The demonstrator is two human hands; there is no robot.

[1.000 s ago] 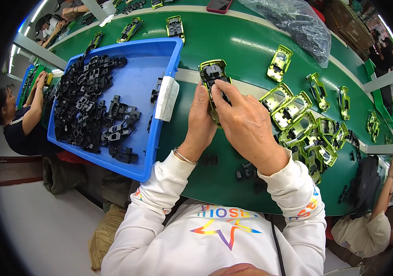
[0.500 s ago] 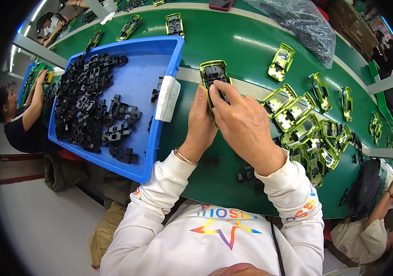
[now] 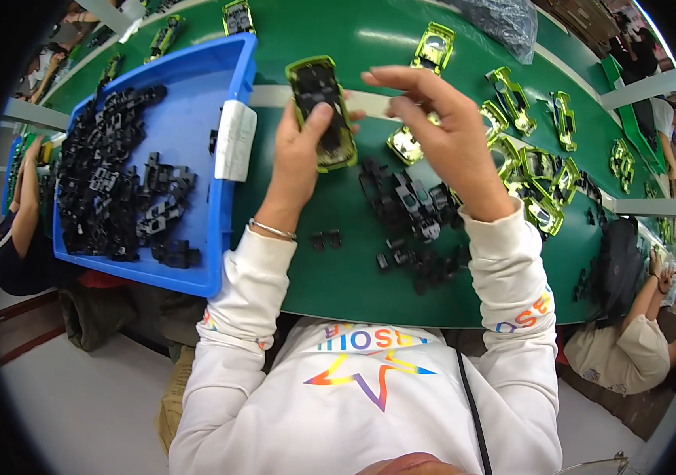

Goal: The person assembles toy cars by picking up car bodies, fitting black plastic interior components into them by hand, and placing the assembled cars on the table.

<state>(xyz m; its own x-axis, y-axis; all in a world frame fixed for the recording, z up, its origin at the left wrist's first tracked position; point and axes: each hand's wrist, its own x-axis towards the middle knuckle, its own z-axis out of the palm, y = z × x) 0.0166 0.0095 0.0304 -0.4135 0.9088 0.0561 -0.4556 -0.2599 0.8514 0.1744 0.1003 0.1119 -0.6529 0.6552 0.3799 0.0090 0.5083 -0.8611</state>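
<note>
My left hand (image 3: 297, 150) grips a lime-green toy car body (image 3: 319, 83) with a black plastic part set inside it; the thumb presses on the black part and fingertips show at the far side. To its right, my right hand (image 3: 452, 131) is raised with nothing in it, its index finger stretched out and the fingers apart. Below the hands, black plastic car parts (image 3: 413, 198) lie on the green table (image 3: 306, 281). Nearer me are small black pieces (image 3: 326, 239). A pile of green car shells (image 3: 539, 178) is beyond my right wrist.
A blue bin (image 3: 219, 229) of black parts stands on the left, a white label (image 3: 236, 141) on its side. More car bodies (image 3: 433, 47) lie along the far side. A clear plastic bag (image 3: 504, 24) of dark parts is at the back. Other people work at both sides.
My right hand has let go of the car body and moved right. The left hand has tilted the body and drawn it left. The whole view has shifted, uncovering black parts on the table.
</note>
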